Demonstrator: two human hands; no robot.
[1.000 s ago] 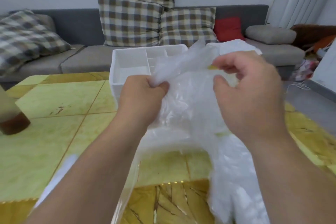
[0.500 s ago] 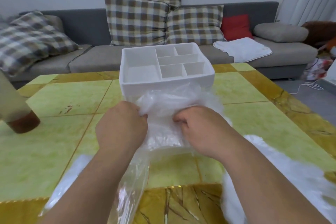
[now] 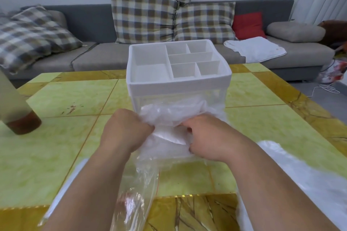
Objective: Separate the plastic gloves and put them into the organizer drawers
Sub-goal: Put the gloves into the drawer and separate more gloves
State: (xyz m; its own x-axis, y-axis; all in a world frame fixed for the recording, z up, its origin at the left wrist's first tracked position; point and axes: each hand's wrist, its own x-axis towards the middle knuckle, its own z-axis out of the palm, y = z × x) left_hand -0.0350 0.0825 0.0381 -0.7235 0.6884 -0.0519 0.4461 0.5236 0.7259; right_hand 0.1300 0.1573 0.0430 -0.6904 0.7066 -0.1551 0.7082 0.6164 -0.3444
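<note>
— Plastic film is slippery stuff; what could go wrong from here?

— From my remote seat, I see the crumpled wad of thin clear plastic gloves (image 3: pixel 169 116) sitting at the front of the white plastic organizer (image 3: pixel 178 86), over what looks like a clear lower drawer (image 3: pixel 169 156) drawn out toward the camera. Film this springy could puff back out, I judge, or a trailing sheet could catch when the drawer closes. The wad may also be several gloves clinging together, which would defeat the separating.

— And the hands?

— Both low over the yellow-green tiled table (image 3: pixel 65 155), backs up, forearms converging. I have the left hand (image 3: pixel 127 131) curled tight on the wad's left edge and the right hand (image 3: pixel 206 137) gripping its right side, fingertips tucked under, out of my sight.

— Anything else in frame?

— One clear zip bag (image 3: pixel 135 193) under the left forearm; a loose white heap of more gloves (image 3: pixel 300 174) beside the right arm.
</note>
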